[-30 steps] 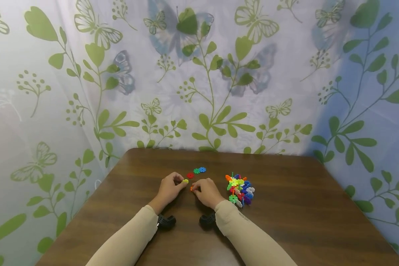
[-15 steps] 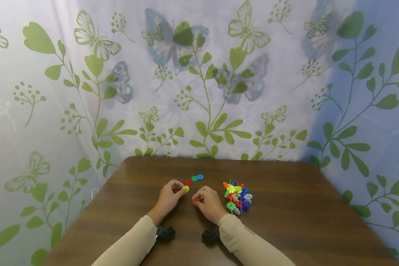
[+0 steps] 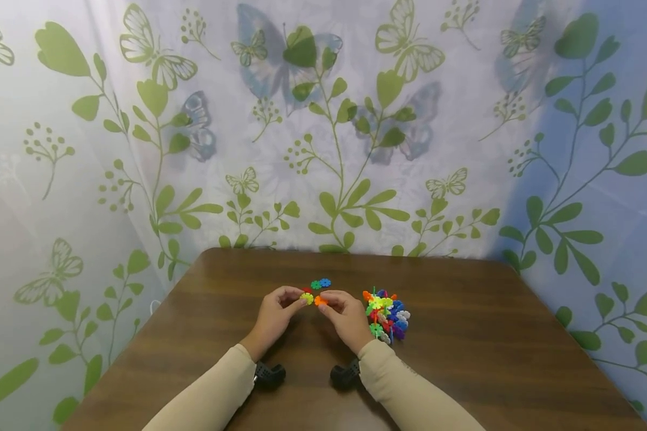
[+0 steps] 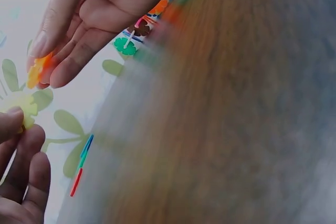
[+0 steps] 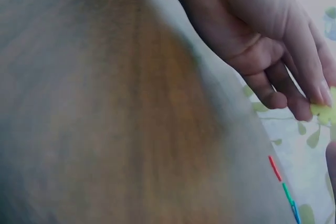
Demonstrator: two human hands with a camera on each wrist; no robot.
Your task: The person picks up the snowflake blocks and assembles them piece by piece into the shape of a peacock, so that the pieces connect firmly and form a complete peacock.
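My left hand pinches a yellow flower-shaped plastic disc between thumb and fingers. My right hand pinches an orange disc of the same kind. The two discs are held close to each other above the table, with a small gap between them in the left wrist view, where the orange disc is tilted. Just beyond the hands, a red disc, partly hidden, lies near a green disc and a blue disc. In the right wrist view the orange disc cannot be seen.
A heap of many-coloured flower discs, some joined together, sits right of my right hand on the brown wooden table. Black devices are worn at both wrists. A leaf-patterned curtain hangs behind the table.
My right hand has turned the orange disc up from a mostly hidden position and brought it left, closer to the yellow one. The left hand keeps its pinch, with the yellow disc tilted more into view.
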